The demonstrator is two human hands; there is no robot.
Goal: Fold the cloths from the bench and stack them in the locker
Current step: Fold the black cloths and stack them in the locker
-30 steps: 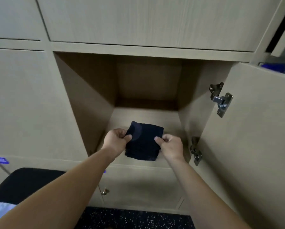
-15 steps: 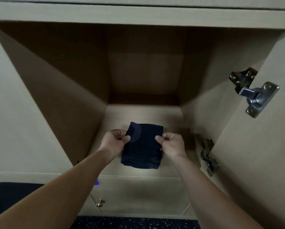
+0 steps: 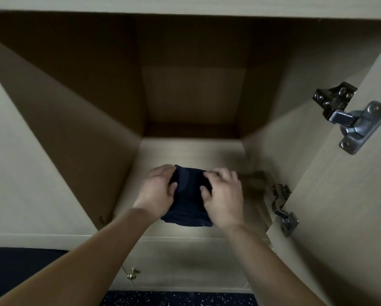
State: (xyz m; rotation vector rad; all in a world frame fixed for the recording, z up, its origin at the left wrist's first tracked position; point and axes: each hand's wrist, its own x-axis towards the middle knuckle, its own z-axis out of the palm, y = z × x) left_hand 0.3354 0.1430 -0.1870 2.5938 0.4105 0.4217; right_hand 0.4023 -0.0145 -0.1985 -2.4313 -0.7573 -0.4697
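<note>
2 hands grip 1 folded cloth [image 3: 188,204]: our left hand [image 3: 157,192] and right hand [image 3: 224,196] curl fingers round opposite edges so folds don't open; cloth sits between our thumbs, low inside locker [image 3: 191,151].

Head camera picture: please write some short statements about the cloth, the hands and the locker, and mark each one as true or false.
1. Both the left hand and the right hand grip the folded cloth. True.
2. The cloth is white. False: it is dark blue.
3. The door of the locker is closed. False: it stands open on the right.
4. Two metal hinges show on the right side of the opening. True.
5. The cloth is against the back wall of the locker. False: it is near the front edge.
</note>
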